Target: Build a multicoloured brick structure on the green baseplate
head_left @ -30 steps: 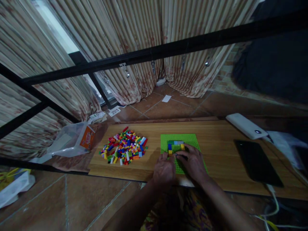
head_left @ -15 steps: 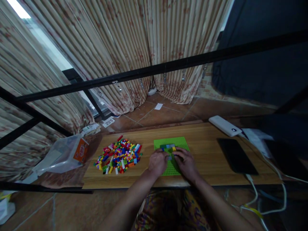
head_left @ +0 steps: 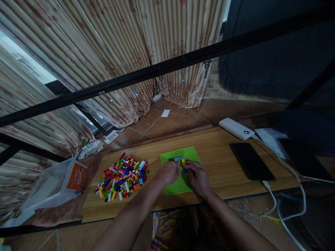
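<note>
A green studded baseplate [head_left: 180,188] lies on the wooden board, with both my hands over it. Light blue bricks [head_left: 179,158] and a yellow brick [head_left: 183,162] stand on its far half in a joined row. My left hand [head_left: 169,172] is closed over the plate's left side; whatever its fingertips pinch is mostly hidden. On the right, the bent fingers of my right hand [head_left: 199,177] close at a small dark blue brick [head_left: 186,170] just nearer than the yellow one. My hands cover part of the row.
A pile of loose coloured bricks [head_left: 123,177] spreads over the board's left part. Beyond it sits a clear plastic box [head_left: 56,184] with an orange label. A black phone [head_left: 251,162] and a white power bank [head_left: 236,129] with cables lie right. A black rail [head_left: 146,74] crosses ahead.
The view has tilted and shifted, so the board appears rotated. My right hand has moved slightly nearer along the bricks, where dark blue now shows by its fingertips. My left hand remains over the plate.
</note>
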Action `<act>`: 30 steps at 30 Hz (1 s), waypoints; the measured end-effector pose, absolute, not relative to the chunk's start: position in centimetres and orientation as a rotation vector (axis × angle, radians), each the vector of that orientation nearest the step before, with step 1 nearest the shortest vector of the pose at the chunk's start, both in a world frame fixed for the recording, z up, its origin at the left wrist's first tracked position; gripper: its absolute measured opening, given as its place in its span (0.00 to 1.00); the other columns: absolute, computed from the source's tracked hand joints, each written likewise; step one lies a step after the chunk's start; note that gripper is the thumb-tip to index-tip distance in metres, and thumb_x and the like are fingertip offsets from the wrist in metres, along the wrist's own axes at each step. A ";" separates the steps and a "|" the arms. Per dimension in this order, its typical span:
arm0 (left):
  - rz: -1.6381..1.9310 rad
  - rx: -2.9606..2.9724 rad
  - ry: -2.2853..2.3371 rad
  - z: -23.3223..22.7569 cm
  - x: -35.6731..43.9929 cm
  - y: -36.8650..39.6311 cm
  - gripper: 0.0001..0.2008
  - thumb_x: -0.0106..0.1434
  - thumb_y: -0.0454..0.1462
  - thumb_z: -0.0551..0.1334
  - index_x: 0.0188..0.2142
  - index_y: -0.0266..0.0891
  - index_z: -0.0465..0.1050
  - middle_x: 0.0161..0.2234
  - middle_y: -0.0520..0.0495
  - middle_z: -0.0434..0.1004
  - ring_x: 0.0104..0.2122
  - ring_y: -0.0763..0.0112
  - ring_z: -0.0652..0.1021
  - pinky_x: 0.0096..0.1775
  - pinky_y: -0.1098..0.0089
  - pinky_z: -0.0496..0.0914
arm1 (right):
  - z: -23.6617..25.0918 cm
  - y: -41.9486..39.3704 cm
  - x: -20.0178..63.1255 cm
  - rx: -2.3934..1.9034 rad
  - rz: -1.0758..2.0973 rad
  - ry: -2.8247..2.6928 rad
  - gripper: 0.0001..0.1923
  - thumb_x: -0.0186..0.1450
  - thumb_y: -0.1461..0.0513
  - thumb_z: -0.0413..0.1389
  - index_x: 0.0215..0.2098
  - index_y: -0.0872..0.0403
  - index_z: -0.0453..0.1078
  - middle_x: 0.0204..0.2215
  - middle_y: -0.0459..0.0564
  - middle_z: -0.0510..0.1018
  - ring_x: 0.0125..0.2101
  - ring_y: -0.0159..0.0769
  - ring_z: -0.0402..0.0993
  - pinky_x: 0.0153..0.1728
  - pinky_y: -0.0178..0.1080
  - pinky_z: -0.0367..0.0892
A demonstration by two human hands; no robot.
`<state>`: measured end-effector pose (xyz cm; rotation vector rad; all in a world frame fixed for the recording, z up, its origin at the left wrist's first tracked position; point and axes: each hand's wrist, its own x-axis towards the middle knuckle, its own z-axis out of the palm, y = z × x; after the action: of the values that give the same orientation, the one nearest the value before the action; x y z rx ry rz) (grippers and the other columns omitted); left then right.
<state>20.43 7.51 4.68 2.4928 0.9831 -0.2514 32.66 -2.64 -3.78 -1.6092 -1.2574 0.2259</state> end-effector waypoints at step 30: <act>0.329 2.289 1.260 3.0 16.5 -0.8 0.19 0.63 0.34 0.56 0.54 0.41 0.66 0.50 0.43 0.73 0.43 0.66 0.77 0.45 0.68 0.71 | -4.6 -3.0 33.8 -1.535 0.322 -1.319 0.13 0.64 0.60 0.48 0.36 0.51 0.76 0.43 0.54 0.78 0.44 0.41 0.73 0.50 0.50 0.66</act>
<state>16.47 -0.78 2.96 2.2891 1.2596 0.3292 33.84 -2.98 -4.61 -1.5351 -1.3195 0.3224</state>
